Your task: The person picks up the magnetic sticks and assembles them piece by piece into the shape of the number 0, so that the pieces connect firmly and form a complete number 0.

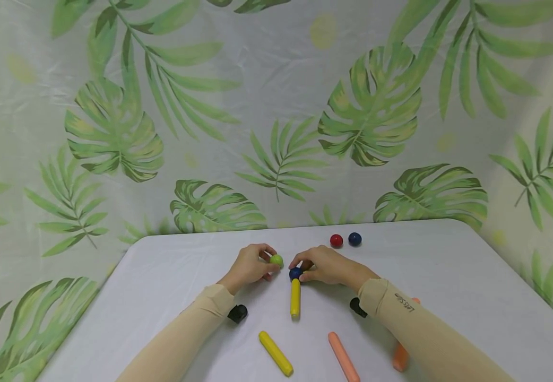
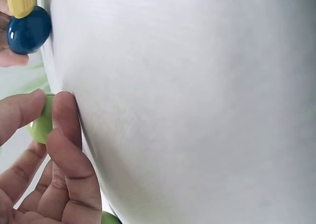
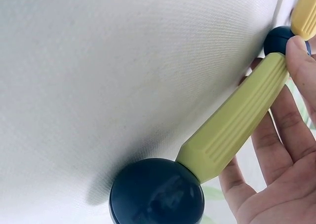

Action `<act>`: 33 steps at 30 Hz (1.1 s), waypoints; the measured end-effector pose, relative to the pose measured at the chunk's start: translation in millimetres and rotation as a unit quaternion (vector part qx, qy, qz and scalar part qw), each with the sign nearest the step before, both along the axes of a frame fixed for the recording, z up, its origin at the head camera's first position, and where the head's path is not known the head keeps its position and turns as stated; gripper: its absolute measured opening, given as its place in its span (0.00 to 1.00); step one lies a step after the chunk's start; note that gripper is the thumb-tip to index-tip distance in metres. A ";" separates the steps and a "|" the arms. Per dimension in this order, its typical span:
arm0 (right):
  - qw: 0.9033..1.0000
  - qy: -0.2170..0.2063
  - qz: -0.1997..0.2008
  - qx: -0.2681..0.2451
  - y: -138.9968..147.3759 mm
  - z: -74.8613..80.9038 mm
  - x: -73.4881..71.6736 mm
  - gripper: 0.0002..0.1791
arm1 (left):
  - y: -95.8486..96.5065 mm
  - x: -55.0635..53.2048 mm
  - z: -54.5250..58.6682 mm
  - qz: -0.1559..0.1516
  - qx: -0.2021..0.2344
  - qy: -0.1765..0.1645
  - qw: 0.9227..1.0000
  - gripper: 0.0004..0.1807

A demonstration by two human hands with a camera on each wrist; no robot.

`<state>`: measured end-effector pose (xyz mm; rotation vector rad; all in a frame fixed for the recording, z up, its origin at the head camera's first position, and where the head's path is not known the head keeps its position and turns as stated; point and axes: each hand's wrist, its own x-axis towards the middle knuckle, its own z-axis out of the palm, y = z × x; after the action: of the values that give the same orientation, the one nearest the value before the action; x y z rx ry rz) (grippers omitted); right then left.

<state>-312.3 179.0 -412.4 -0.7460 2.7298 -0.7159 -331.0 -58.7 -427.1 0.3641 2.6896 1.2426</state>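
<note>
My left hand [image 1: 251,265] pinches a lime-green ball [image 1: 276,260] between thumb and fingers. To its right, my right hand [image 1: 326,265] holds a dark blue ball [image 1: 295,273], with a yellow rod [image 1: 295,298] joined to it and pointing toward me. In the right wrist view, a yellow-green ridged rod [image 3: 234,118] runs from the held ball to a second blue ball [image 3: 156,192]; hand and sleeve hide these from the head view. A green piece [image 2: 109,218] shows below my left hand in the left wrist view, mostly hidden.
A red ball [image 1: 336,241] and another blue ball [image 1: 355,239] lie near the white table's [image 1: 448,276] back edge. Nearer me are a loose yellow rod [image 1: 275,353], an orange rod [image 1: 343,356] and a second orange rod [image 1: 400,357] partly under the right sleeve. A leaf-patterned curtain [image 1: 276,106] hangs behind.
</note>
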 end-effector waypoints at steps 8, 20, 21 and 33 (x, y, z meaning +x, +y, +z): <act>1.000 -0.002 0.001 -0.006 -0.4 -1.4 -0.1 0.17 | -4.3 9.2 1.9 -0.022 0.003 0.009 1.000 0.15; 1.000 0.002 0.026 -0.004 1.6 2.7 0.1 0.16 | -13.4 34.8 6.8 -0.060 0.019 -0.007 0.998 0.13; 1.000 0.003 0.029 -0.003 1.9 3.1 -0.1 0.16 | -14.0 37.7 7.4 -0.062 0.020 -0.010 0.998 0.13; 0.999 0.023 0.044 -0.003 3.2 -0.2 -7.3 0.16 | -19.0 67.9 9.7 -0.091 0.032 -0.029 0.995 0.13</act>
<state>-319.6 182.2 -412.6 -0.8894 2.7178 -0.6972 -263.0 -77.6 -417.5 0.5589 2.5077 1.2656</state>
